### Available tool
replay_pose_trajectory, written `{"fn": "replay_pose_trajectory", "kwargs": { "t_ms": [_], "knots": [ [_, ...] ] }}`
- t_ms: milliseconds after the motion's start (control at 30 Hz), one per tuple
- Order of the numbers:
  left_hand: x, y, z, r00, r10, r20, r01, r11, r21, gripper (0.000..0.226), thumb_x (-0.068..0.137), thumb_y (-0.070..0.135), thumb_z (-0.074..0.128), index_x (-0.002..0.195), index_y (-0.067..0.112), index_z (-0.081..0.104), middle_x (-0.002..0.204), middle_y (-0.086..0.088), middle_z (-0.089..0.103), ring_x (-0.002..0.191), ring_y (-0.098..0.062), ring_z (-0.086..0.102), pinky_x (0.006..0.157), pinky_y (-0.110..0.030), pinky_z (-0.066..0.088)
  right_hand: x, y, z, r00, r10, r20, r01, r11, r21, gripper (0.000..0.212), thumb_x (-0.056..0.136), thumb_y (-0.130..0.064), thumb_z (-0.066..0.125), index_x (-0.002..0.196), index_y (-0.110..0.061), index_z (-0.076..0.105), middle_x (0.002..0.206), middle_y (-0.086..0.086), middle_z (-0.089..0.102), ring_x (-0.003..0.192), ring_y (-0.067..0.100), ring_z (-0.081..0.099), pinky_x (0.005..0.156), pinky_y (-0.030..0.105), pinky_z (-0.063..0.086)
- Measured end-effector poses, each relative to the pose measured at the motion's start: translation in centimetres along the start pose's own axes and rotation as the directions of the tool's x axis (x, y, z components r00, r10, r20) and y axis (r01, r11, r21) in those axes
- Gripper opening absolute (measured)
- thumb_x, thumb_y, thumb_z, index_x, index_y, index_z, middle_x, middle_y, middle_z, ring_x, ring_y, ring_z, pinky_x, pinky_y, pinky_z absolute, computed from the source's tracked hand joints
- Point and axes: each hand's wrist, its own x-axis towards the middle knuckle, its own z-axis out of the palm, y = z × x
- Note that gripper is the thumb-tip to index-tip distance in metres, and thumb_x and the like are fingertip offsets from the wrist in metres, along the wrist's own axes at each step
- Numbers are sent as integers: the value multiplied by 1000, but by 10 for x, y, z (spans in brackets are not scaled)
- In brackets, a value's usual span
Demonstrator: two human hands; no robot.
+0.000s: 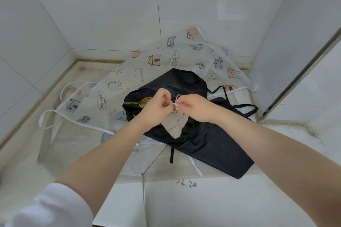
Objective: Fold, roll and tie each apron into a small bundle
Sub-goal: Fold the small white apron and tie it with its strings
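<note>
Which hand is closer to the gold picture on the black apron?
Left. The left hand sits right beside the gold picture on the black apron; the right hand is farther right.

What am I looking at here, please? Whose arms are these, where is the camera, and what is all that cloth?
There is no machine here: a person wears a wide-angle camera on the head, so you look down along their own two bare arms. That is the only picture.

The left hand and the right hand meet in the middle. Together they hold a small beige bundle, a rolled-up apron, and both pinch its pale tie string at the top, as if knotting it. Each hand's grip is closed on the string.

Under the bundle, on the pale countertop, lies a black apron with gold print and thin black straps. Beneath that spreads a white patterned apron with little houses, leaves and pans, reaching up against the tiled wall.
</note>
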Motion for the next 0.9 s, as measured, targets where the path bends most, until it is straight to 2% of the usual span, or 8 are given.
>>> {"fn": "replay_pose_trajectory", "kwargs": {
  "t_ms": [67, 167, 400, 500, 633, 700, 800, 900],
  "knots": [
    [-5, -1, -2, 990, 136, 41, -137, 990, 22, 14, 92, 7, 52, 84, 17, 48, 72, 11, 49, 63, 4, 45, 62, -12, 38, -1, 7, -9, 989, 29, 146, -92, 891, 446, 17, 97, -15, 48, 89, -5, 59, 59, -5, 41, 56, 8, 38, 59, 19, 35],
    [-8, 2, 1, 966, 255, -31, -254, 967, 26, 15, 91, -1, 53, 82, 11, 56, 76, 10, 55, 67, 7, 50, 66, -7, 40, 0, 15, -18, 956, 13, 292, -229, 657, 718, 19, 98, -9, 44, 83, -10, 55, 55, -5, 36, 55, 10, 39, 67, 24, 38],
    [-3, 3, 12, 906, 355, -232, -332, 934, 131, 13, 85, 9, 63, 97, 12, 67, 94, 3, 61, 85, -7, 59, 78, -14, 47, 2, 15, -20, 959, 78, 273, -280, 406, 870, 44, 91, -12, 40, 55, -20, 64, 52, -5, 29, 60, 14, 28, 77, 29, 37],
    [2, 4, 14, 910, 353, -217, -313, 929, 198, 18, 83, 17, 68, 100, 11, 65, 96, 6, 57, 84, -3, 55, 78, -12, 43, 1, 13, -21, 958, 127, 259, -288, 387, 876, 43, 93, -15, 43, 59, -20, 68, 50, -6, 32, 61, 13, 33, 78, 28, 40],
    [10, 6, 13, 881, 401, -252, -312, 892, 328, 16, 89, 17, 61, 83, 2, 58, 89, -2, 51, 76, -10, 49, 67, -17, 40, 2, 5, -22, 970, 154, 189, -233, 348, 908, 20, 95, -11, 45, 85, -13, 61, 50, -5, 34, 56, 10, 40, 72, 25, 41],
    [11, 5, 10, 928, 316, -200, -279, 941, 192, 15, 93, 13, 54, 81, 4, 55, 95, -4, 49, 79, -4, 47, 71, -7, 37, 6, 4, -24, 947, 298, 118, -207, 288, 935, 17, 95, -2, 43, 88, -13, 55, 49, -2, 36, 55, 11, 45, 72, 27, 46],
    [8, 0, -3, 993, 108, -47, -108, 994, 4, 20, 96, 9, 46, 76, 8, 50, 97, 0, 46, 82, 1, 44, 72, 0, 31, 10, 8, -31, 819, 567, 83, -177, 113, 978, 27, 95, 7, 35, 81, -14, 47, 48, 2, 30, 49, 12, 34, 69, 32, 50],
    [10, 1, -7, 999, -36, -9, 34, 994, -103, 23, 92, 7, 47, 69, 6, 48, 84, -1, 44, 72, -8, 41, 67, -15, 33, 12, 8, -31, 743, 665, 75, -162, 70, 984, 30, 95, 8, 32, 76, -11, 46, 59, 4, 29, 50, 11, 28, 81, 35, 52]
  ]
}}
